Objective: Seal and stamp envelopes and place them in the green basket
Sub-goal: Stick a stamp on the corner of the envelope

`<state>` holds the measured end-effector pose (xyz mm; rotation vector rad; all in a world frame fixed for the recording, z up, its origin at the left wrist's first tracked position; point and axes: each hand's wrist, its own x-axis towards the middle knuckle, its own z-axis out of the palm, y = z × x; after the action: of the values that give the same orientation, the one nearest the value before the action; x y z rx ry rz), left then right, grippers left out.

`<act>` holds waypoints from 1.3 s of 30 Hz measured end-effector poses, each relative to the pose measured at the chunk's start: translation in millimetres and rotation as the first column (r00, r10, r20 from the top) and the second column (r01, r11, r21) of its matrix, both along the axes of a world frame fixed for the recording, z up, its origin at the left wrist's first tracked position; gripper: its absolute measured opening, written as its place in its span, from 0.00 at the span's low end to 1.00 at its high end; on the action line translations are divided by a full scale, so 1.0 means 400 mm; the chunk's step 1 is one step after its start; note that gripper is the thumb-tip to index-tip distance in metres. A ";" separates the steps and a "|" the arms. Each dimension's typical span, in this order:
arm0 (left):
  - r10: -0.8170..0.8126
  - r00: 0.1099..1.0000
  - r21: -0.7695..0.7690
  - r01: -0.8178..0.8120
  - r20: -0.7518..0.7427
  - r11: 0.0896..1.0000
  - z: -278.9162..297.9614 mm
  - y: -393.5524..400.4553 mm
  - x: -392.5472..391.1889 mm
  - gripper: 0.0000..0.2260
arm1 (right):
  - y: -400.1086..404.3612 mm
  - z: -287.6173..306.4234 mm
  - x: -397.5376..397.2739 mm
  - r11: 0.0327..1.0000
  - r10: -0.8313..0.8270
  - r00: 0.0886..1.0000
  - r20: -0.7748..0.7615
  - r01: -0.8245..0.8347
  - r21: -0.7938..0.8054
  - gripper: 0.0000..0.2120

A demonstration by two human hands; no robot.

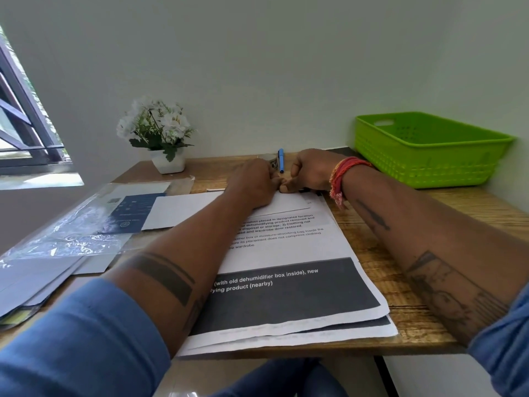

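Wooden desk [400,270], both hands [252,181] [309,173] curled, fingertips pinching something tiny over printed sheets [286,253], can't tell what; guessing stamp prep, green basket [429,167] waits

Both hands meet at the far end of the printed sheets [286,253], which lie on the tabletop [400,282]: left grip [253,183] touching right grip [307,171]. Just behind them lies the pen [281,159]. Basket [429,150] right of the right grip; potted plant [160,136] left-behind; envelopes [183,209] and plastic sleeve [86,224] left of the left grip.
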<state>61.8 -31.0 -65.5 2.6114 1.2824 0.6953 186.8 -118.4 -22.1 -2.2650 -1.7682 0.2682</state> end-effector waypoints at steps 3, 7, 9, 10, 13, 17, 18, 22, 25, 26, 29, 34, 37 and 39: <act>-0.018 0.999 0.038 0.020 -0.033 0.999 -0.001 0.002 -0.001 0.13 | -0.004 0.004 -0.004 1.000 -0.001 1.000 -0.025 0.000 -0.005 0.26; -0.053 0.998 0.034 0.053 -0.020 0.998 0.001 0.005 -0.002 0.12 | -0.004 0.005 -0.005 1.000 -0.007 1.000 -0.009 0.007 -0.018 0.23; -0.071 0.997 0.019 0.071 0.008 0.997 0.006 0.004 -0.007 0.10 | -0.001 0.005 -0.003 1.000 -0.013 1.000 -0.022 0.013 -0.016 0.23; -0.079 0.997 0.011 0.079 0.010 0.997 0.010 0.003 -0.009 0.10 | -0.001 0.005 -0.003 1.000 -0.013 1.000 -0.025 0.013 -0.016 0.24; -0.100 0.995 -0.035 0.100 0.013 0.994 0.019 0.006 -0.008 0.07 | 0.001 0.003 -0.003 1.000 -0.002 1.000 0.004 0.002 -0.018 0.26; -0.095 0.995 -0.079 0.095 0.007 0.992 0.019 0.024 0.000 0.08 | 0.008 -0.001 0.001 0.999 -0.023 1.000 0.011 0.023 -0.036 0.27; -0.102 0.995 -0.089 0.102 0.005 0.991 0.017 0.029 0.000 0.09 | 0.012 -0.003 0.003 0.999 -0.021 1.000 0.013 0.022 -0.040 0.26; -0.136 0.991 -0.069 0.135 -0.009 0.988 0.010 0.039 0.001 0.12 | 0.018 -0.007 0.008 1.000 -0.008 1.000 -0.016 0.008 -0.015 0.23; -0.152 0.988 -0.023 0.152 -0.002 0.988 0.010 0.040 0.001 0.10 | 0.018 -0.012 0.011 1.000 0.007 0.996 -0.092 -0.004 0.030 0.19; -0.156 0.987 -0.010 0.157 0.033 0.988 0.010 0.041 0.000 0.10 | 0.019 -0.015 0.013 0.999 0.009 0.992 -0.128 -0.002 0.054 0.18; -0.166 0.974 0.003 0.168 0.154 0.986 0.017 0.048 -0.007 0.06 | 0.021 -0.025 0.022 0.993 -0.008 0.978 -0.210 0.032 0.110 0.16; -0.199 0.965 -0.126 0.222 0.173 0.967 0.024 0.046 -0.021 0.08 | 0.027 -0.033 0.023 0.992 0.008 0.974 -0.226 0.021 0.124 0.10; -0.220 0.966 -0.196 0.244 0.136 0.950 0.030 0.046 -0.028 0.07 | 0.030 -0.039 0.021 0.990 0.024 0.971 -0.236 0.009 0.139 0.11; -0.217 0.970 -0.207 0.237 0.113 0.949 0.033 0.048 -0.031 0.04 | 0.030 -0.042 0.020 0.988 0.031 0.970 -0.241 0.007 0.154 0.11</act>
<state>49.3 -11.6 -52.3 2.4650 0.9526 0.5873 194.9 -106.4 -39.1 -2.0196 -1.6188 0.3794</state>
